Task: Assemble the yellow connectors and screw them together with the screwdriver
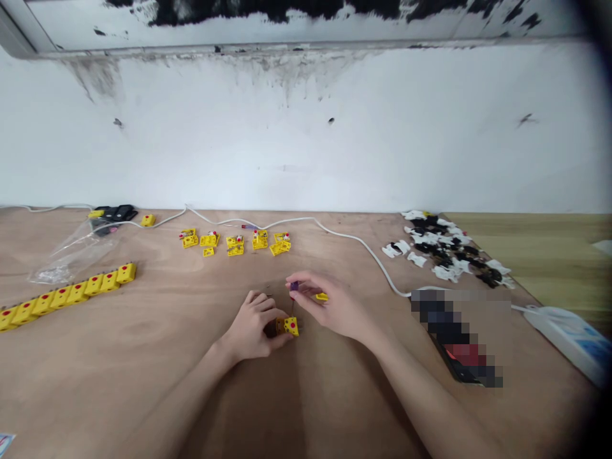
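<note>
Near the table's middle, my left hand point(253, 326) pinches a small yellow plug connector point(291, 326) with a red dot between thumb and fingers. Metal pins seem to stick out on its right side. My right hand point(335, 307) holds a small screwdriver by its purple handle point(294, 287), upright, its thin shaft pointing down at the connector's top. Whether the tip sits in a screw is too small to tell. Partly hidden under the right hand lies another yellow piece point(322, 296).
Opened yellow connectors point(235, 245) lie behind my hands, near another screwdriver point(249, 227). Closed connectors form a row point(61, 296) at left, by a clear bag point(71, 255). At right are black and white pieces point(444, 245), a white cable point(363, 245), a blurred phone-like object point(454, 366) and a power strip point(568, 331).
</note>
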### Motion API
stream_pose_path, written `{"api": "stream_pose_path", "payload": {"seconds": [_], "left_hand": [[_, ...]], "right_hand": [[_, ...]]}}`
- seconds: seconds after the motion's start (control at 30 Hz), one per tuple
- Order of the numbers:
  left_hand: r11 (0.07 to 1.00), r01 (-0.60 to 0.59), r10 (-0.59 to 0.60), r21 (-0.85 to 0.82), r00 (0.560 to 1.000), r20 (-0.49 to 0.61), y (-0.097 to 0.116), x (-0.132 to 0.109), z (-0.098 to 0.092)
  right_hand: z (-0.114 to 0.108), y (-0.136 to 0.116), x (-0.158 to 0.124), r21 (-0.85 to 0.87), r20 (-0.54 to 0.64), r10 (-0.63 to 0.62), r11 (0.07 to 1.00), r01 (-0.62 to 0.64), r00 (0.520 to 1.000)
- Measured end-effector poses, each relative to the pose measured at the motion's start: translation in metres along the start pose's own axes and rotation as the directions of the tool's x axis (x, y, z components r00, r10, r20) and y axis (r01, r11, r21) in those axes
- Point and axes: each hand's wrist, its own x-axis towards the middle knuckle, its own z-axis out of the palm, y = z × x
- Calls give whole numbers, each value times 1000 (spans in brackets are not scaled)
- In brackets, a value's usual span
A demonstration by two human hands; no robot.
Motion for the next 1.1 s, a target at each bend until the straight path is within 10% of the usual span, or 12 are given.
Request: {"api": "stream_pose_path", "payload": {"seconds": [1.1], "left_hand": [[998, 57, -56, 4, 997, -44, -2, 1, 1]], "right_hand": [[-6, 2, 0, -32, -72, -37, 999, 35, 997]]}}
